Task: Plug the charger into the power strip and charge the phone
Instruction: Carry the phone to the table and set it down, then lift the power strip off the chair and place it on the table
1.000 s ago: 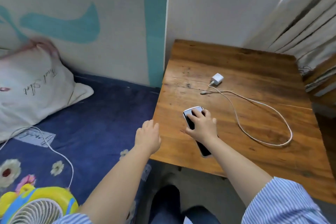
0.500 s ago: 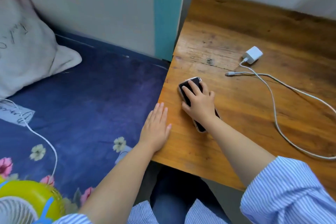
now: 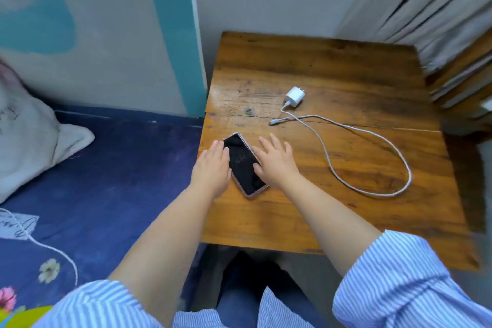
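Note:
A black-screened phone (image 3: 243,164) in a pale case lies face up near the left edge of the wooden table (image 3: 332,210). My left hand (image 3: 211,168) rests flat against its left side, fingers together. My right hand (image 3: 277,161) lies on its right side with fingers spread, the thumb touching the phone's edge. Neither hand grips it. A white charger plug (image 3: 294,93) sits farther back on the table. Its white cable (image 3: 372,162) loops to the right, and the free connector end (image 3: 272,122) lies just beyond the phone. No power strip is in view.
A bed with a dark blue floral sheet (image 3: 106,181) adjoins the table on the left, with a white pillow (image 3: 29,141) and another white cord (image 3: 48,247) on it. A headboard panel (image 3: 106,34) stands behind. Curtains (image 3: 426,8) hang at the back right.
My right hand has slid off the top of the phone to its right side. My left hand has moved from the table's edge up against the phone's left side.

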The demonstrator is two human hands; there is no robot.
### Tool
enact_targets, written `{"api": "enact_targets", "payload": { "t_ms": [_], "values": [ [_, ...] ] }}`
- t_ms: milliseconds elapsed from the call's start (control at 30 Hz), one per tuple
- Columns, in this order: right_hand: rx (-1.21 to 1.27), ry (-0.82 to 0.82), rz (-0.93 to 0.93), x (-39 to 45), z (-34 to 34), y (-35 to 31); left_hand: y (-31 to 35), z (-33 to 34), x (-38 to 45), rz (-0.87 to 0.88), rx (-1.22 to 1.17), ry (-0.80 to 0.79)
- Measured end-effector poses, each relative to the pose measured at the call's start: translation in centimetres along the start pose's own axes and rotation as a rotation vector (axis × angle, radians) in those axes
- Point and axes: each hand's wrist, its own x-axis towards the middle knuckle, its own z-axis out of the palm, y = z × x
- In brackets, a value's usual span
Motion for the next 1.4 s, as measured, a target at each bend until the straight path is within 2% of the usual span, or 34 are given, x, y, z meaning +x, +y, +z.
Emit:
{"api": "enact_targets", "payload": {
  "t_ms": [133, 333, 567, 767, 967, 1100, 1400],
  "values": [
    [0.022, 0.151, 0.085, -4.0, -5.6, 4.7, 6.9, -5.7, 1.7, 0.111, 0.063, 0.094],
    [0.025, 0.366, 0.234, -13.2, -12.3, 14.6, 20.9, -11.4, 1.6, 0.272, 0.157, 0.249],
    [-0.008, 0.501, 0.312, -24.1, -17.8, 26.1, 35.7, -14.7, -0.3, 0.298, 0.08, 0.315],
    [-0.048, 0.584, 0.335, -31.2, -21.1, 35.7, 46.2, -17.1, -0.5, 0.349, 0.145, 0.352],
    [-0.101, 0.667, 0.368, -33.3, -25.0, 44.5, 54.3, -20.0, 3.2, 0.402, 0.126, 0.437],
    [-0.11, 0.658, 0.395, -32.2, -27.8, 50.3, 58.8, -21.7, 7.8, 0.415, 0.118, 0.46],
    [-0.116, 0.584, 0.394, -26.2, -34.2, 60.5, 66.8, -25.4, 18.0, 0.369, 0.016, 0.353]
  ]
}}
